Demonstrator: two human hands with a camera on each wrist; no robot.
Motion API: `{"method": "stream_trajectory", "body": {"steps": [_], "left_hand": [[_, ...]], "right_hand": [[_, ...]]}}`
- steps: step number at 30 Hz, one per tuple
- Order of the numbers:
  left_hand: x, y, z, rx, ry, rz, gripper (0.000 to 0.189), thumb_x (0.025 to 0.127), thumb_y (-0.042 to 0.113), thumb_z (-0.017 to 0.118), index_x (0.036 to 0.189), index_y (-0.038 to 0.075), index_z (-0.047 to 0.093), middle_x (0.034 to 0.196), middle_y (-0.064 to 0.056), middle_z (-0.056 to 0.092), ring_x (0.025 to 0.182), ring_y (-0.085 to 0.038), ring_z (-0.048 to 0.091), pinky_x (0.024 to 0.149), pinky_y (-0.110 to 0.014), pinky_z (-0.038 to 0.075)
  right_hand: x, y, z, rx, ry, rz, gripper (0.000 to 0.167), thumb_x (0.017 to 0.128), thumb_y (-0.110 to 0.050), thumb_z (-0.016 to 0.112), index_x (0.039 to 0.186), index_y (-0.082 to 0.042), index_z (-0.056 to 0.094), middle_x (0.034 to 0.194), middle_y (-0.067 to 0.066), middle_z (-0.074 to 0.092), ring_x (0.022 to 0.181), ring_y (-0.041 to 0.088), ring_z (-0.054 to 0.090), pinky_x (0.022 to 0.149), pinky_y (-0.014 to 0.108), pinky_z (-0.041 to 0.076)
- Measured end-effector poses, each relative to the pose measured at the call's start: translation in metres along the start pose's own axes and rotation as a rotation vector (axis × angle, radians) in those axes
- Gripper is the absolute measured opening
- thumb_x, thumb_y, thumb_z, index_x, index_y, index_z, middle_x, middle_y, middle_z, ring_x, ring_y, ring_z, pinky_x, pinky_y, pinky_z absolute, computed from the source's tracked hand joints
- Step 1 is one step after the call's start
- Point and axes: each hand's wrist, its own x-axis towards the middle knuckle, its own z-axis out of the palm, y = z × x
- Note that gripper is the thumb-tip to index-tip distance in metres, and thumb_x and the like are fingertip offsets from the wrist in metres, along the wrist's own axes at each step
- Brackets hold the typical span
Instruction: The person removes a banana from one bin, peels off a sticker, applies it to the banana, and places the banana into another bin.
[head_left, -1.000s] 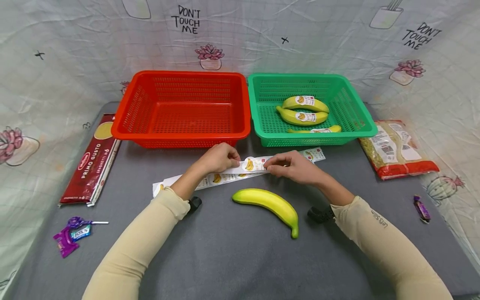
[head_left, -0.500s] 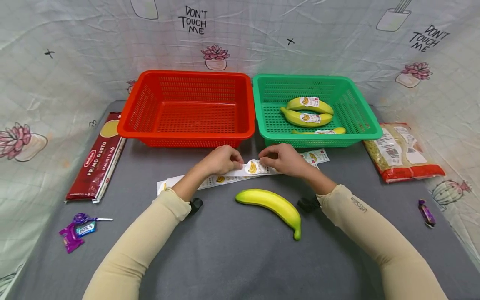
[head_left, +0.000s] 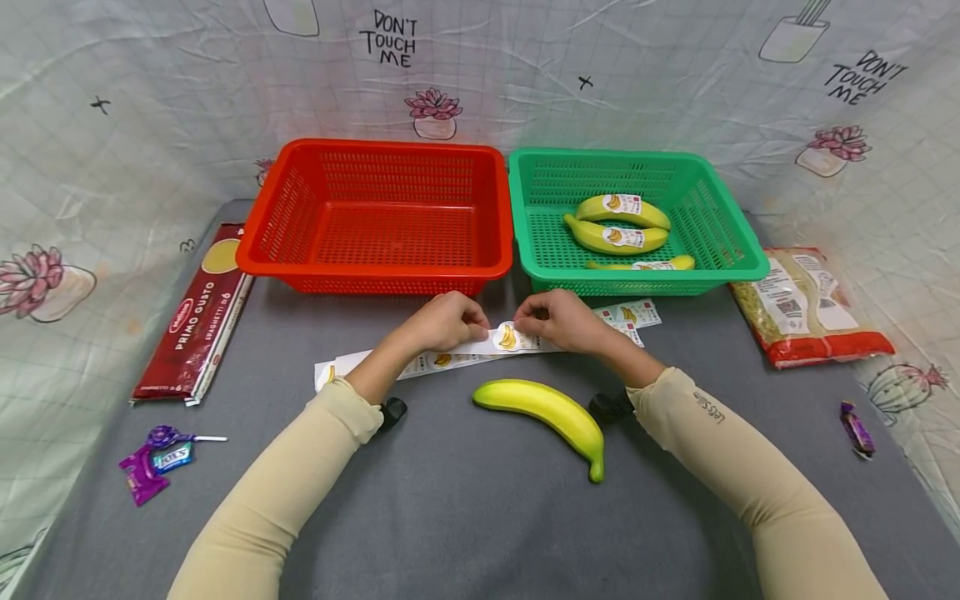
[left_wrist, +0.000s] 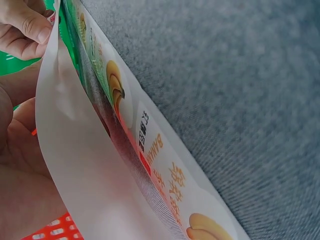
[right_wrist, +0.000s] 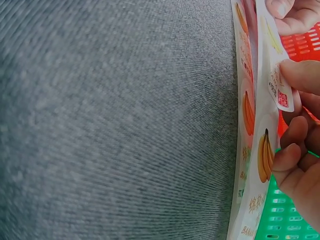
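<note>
In the head view my left hand (head_left: 452, 322) pinches a long white strip of banana stickers just left of one banana label (head_left: 507, 337). At that label's right part, my right hand (head_left: 566, 322) holds on with thumb and fingertips. The right wrist view shows the label's corner with a red square (right_wrist: 283, 100), lifted off the strip (right_wrist: 265, 155) between thumb and finger. The strip's bare backing (left_wrist: 95, 165) fills the left wrist view. A second sticker strip (head_left: 442, 361) lies beneath on the table. Nearer me lies a yellow banana (head_left: 543, 408) with no label in sight.
Behind the hands stand a red basket (head_left: 375, 271) and a green basket (head_left: 645, 275) with 3 labelled bananas (head_left: 622, 239). A spaghetti pack (head_left: 197, 317) and sweets (head_left: 153, 467) lie left; a clear bag (head_left: 813, 308) and a wrapped sweet (head_left: 857, 429) lie right.
My right hand has moved left along the strip, over the label's right part, closer to my left hand. The head view has shifted slightly. The banana stays put.
</note>
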Motion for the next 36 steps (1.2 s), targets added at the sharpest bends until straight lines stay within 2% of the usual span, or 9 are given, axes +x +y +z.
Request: {"method": "stream_trajectory", "body": {"steps": [6,18,22,26,29,36], "left_hand": [[-0.001,0.0,0.001,-0.006,-0.003,0.006,0.012,0.097,0.017,0.069,0.1,0.009,0.078,0.096,-0.005,0.074,0.083,-0.016,0.056,0.073,-0.026,0.042],[0.001,-0.003,0.004,0.0,0.005,0.023,0.011,0.096,0.017,0.071,0.098,0.009,0.078,0.094,-0.004,0.075,0.08,-0.013,0.055,0.071,-0.025,0.041],[0.001,-0.003,0.005,0.016,0.017,0.025,0.01,0.095,0.017,0.071,0.096,0.009,0.078,0.092,-0.004,0.074,0.078,-0.013,0.055,0.07,-0.025,0.041],[0.0,-0.004,0.006,0.057,0.037,-0.005,0.009,0.094,0.018,0.072,0.095,0.011,0.078,0.088,-0.002,0.073,0.078,-0.014,0.055,0.071,-0.026,0.04],[0.0,-0.004,0.006,0.084,0.047,-0.037,0.009,0.094,0.02,0.072,0.095,0.013,0.078,0.088,0.0,0.072,0.08,-0.015,0.055,0.072,-0.028,0.04],[0.0,-0.004,0.009,0.107,0.068,-0.063,0.008,0.093,0.022,0.073,0.094,0.016,0.078,0.09,0.001,0.073,0.082,-0.016,0.057,0.073,-0.03,0.042]], "right_hand": [[-0.002,0.002,0.0,0.008,-0.005,0.0,0.012,0.098,-0.016,0.068,0.097,-0.007,0.076,0.076,0.003,0.065,0.07,0.015,0.05,0.061,0.024,0.039],[-0.006,0.003,0.0,0.03,-0.002,-0.031,0.012,0.099,-0.014,0.067,0.096,-0.006,0.076,0.078,0.002,0.066,0.072,0.014,0.051,0.065,0.024,0.041],[-0.008,0.003,-0.001,0.04,0.0,-0.017,0.013,0.099,-0.016,0.067,0.098,-0.007,0.075,0.078,0.003,0.064,0.069,0.014,0.05,0.063,0.025,0.04],[-0.01,0.003,-0.003,0.068,0.014,0.01,0.014,0.1,-0.017,0.066,0.1,-0.006,0.074,0.079,0.005,0.062,0.066,0.015,0.05,0.059,0.025,0.041],[-0.012,0.003,-0.004,0.081,0.026,0.022,0.014,0.1,-0.017,0.065,0.1,-0.005,0.074,0.083,0.006,0.064,0.07,0.015,0.052,0.062,0.025,0.042],[-0.014,0.005,-0.005,0.086,0.042,0.02,0.015,0.1,-0.017,0.065,0.1,-0.005,0.074,0.086,0.007,0.066,0.076,0.015,0.052,0.065,0.024,0.042]]}}
